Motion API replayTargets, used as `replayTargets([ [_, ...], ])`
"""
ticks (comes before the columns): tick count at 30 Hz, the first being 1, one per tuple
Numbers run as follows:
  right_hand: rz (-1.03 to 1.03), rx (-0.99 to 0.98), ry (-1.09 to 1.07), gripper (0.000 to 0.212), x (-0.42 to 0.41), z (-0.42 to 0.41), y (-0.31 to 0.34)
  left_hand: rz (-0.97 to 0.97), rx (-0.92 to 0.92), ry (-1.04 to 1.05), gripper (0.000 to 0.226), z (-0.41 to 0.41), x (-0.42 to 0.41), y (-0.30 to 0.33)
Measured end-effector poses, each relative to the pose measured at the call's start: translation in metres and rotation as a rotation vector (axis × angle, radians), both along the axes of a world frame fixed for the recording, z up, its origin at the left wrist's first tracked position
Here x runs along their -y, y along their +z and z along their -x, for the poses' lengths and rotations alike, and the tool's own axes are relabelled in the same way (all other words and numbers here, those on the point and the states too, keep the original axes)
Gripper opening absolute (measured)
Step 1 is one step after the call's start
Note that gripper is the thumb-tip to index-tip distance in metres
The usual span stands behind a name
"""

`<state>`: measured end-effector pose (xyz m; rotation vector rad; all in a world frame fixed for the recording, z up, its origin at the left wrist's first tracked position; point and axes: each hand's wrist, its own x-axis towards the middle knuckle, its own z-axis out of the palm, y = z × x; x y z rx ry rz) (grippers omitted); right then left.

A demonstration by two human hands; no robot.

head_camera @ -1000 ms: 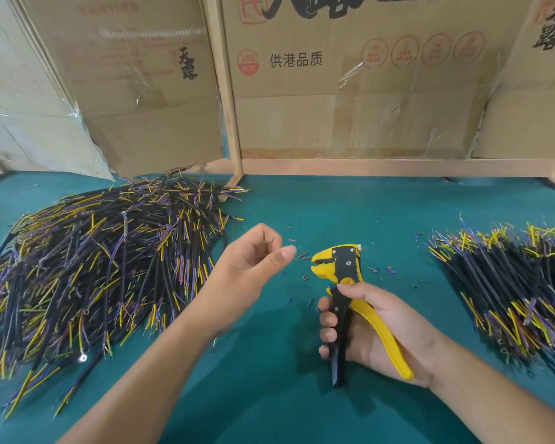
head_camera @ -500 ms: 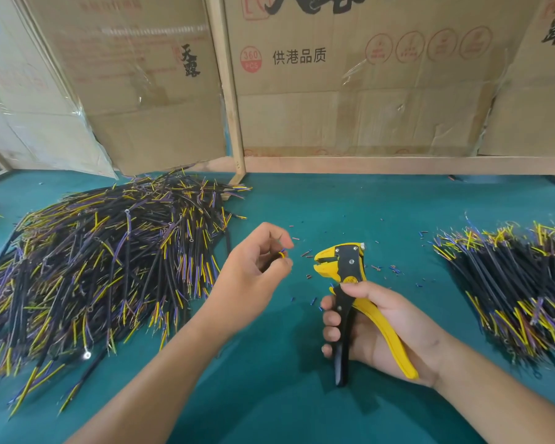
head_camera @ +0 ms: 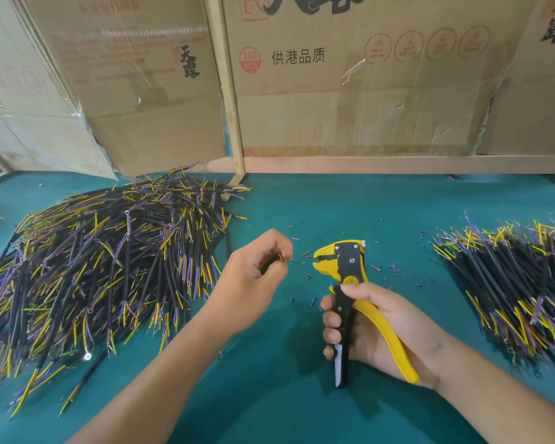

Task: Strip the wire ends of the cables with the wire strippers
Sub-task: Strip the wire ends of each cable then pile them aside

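My right hand [head_camera: 378, 325] grips the handles of the yellow and black wire strippers [head_camera: 346, 267], which stand upright with open jaws pointing left. My left hand [head_camera: 253, 277] pinches a cable [head_camera: 281, 258] between thumb and fingers; its yellow tip and a thin bare wire end stick out toward the jaws, a short gap away. Most of that cable is hidden inside my hand. A big heap of black cables with yellow and purple wire ends [head_camera: 103, 261] lies on the left of the green table [head_camera: 269, 405].
A second heap of cables [head_camera: 519, 283] lies at the right edge. Small bits of stripped insulation [head_camera: 394, 269] are scattered around the strippers. Cardboard boxes [head_camera: 350, 91] and a wooden frame [head_camera: 228, 91] close off the back of the table.
My left hand's fingers have curled in and now pinch a cable with its wire end pointing at the jaws. The strippers in my right hand stayed about where they were.
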<state>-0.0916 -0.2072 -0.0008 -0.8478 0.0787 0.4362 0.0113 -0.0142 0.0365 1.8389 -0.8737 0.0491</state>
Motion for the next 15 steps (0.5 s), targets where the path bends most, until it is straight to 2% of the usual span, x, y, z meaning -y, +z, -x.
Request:
replayTargets([
  [5, 0.007, 0.102, 0.062, 0.029, 0.0006, 0.0064, 0.005, 0.033, -0.023, -0.011, 0.013, -0.002, -0.0009, -0.0012],
  [15, 0.052, 0.164, 0.095, 0.031, -0.0057, 0.0099, 0.0073, 0.006, 0.034, -0.033, 0.014, 0.0041, 0.0, 0.0012],
])
